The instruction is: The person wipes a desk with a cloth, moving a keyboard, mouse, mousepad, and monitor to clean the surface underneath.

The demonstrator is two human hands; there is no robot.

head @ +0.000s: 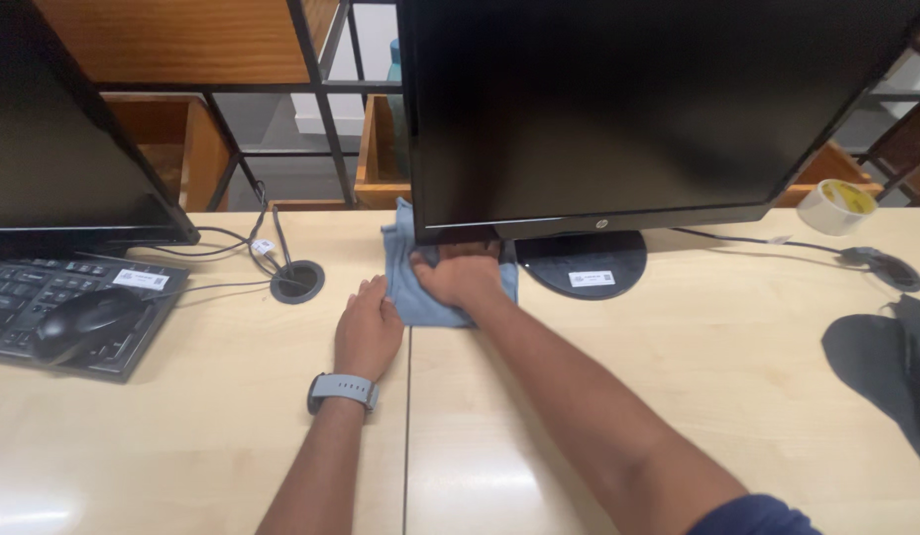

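Resting on the pale wooden desk (678,396), both hands work close to the back edge, just under the middle monitor (618,109). Going from the left, a second dark monitor (63,129) stands at the left edge, with a black keyboard (44,297) below it and a black mouse (83,319) lying on the keyboard's right part. Cables run from there to a round cable port (297,281) set in the desk top. Next comes the left hand (367,332), a grey watch (343,389) on its wrist; it lies knuckles up with fingers curled loosely, holding nothing, its fingertips touching the left edge of the blue cloth (410,287). The cloth lies flat on the desk between the port and the monitor's round black base (582,264), one corner rising up behind the screen's lower left corner. The right hand (462,277) presses down on the cloth's upper part, fingers bunched on the fabric, right beneath the screen's bottom rim. To wipe well here, the cloth seems best kept flat under the palm and moved in short strokes, clear of the base and the cables. Farther right, a roll of tape (835,206) sits near the back edge and a dark mouse pad (876,362) lies at the right edge.
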